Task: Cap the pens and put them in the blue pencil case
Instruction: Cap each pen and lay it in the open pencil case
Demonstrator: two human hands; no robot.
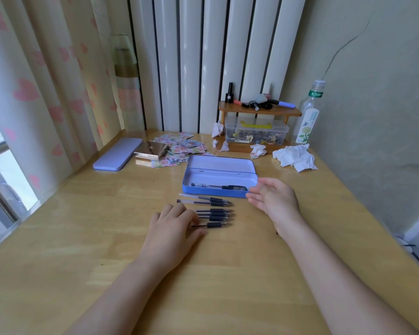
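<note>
The blue pencil case (198, 191) lies open at the middle of the wooden desk, lid folded back. One capped pen (219, 186) lies inside it. Several uncapped pens (214, 215) with dark grips lie in a row just in front of the case, tips pointing right. My left hand (173, 226) rests palm down on the left ends of the nearer pens, fingers spread over them. My right hand (273, 198) hovers at the case's right front corner, palm turned left, fingers apart and holding nothing.
A closed lilac tin case (117, 154) lies at the back left beside a small box (151, 151) and scattered stickers (182, 146). Crumpled tissues (294, 157), a wooden shelf (259, 111) over a clear plastic box (257, 132), and a bottle (309, 117) stand at the back right.
</note>
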